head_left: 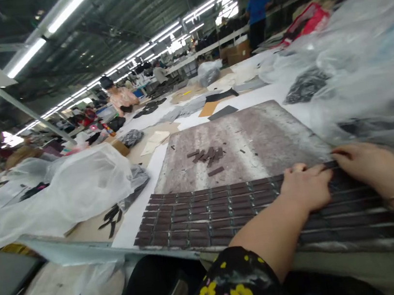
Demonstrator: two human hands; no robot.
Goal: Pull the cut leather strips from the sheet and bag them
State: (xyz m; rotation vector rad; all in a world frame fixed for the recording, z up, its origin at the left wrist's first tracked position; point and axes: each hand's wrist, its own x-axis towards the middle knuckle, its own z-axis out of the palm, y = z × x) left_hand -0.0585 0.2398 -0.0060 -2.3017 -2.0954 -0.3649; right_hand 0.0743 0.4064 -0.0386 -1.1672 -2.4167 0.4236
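A worn brownish board (254, 134) lies on the white-covered table. Rows of dark brown strips (195, 216) cover its near part, with thin gaps between the pieces. My left hand (307, 185) rests on the top rows right of the middle, its fingers bent and closed at the upper edge; what they press or hold is too small to make out. Close beside it, my right hand (364, 163) has its fingers together at the end of the top row, and anything in them is hidden. A small pile of loose brown pieces (210, 155) lies on the board above the rows.
Clear plastic bags bulge at the left (88, 182) and right (374, 78). Black strips (111, 219) lie near the left table edge. Flat dark and tan pieces (209, 108) are beyond the board. A person in a pink top (122, 99) is farther back.
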